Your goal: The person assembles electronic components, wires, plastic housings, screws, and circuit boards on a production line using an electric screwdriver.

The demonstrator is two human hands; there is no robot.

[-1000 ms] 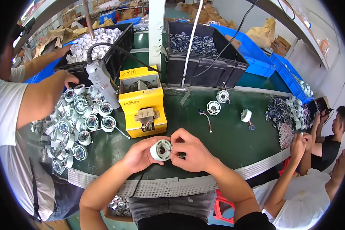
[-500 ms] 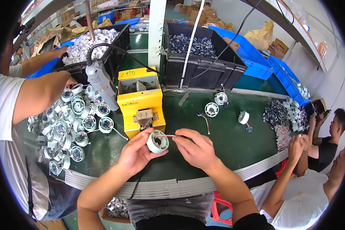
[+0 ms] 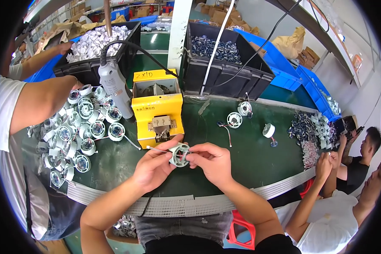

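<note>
A round pale-green plastic housing is held between my two hands above the table's near side. My left hand grips its left side with fingers and thumb. On the right, my right hand pinches at the rim and opening. Red and white wires show inside, and a thin wire lead pokes out leftward past my left fingers. What my right fingertips press on inside is hidden. Just beyond stands a yellow screw-feeding machine. A grey electric screwdriver hangs to its left.
Many similar housings are heaped at left, beside a co-worker's arm. Several lie at right, including a wired housing. Black bins hold parts at the back. Loose circuit boards lie far right, near another person.
The wire stretched toward my right hand has passed through the housing and now sticks out on the left. My right hand has moved in to the rim, and the housing has turned.
</note>
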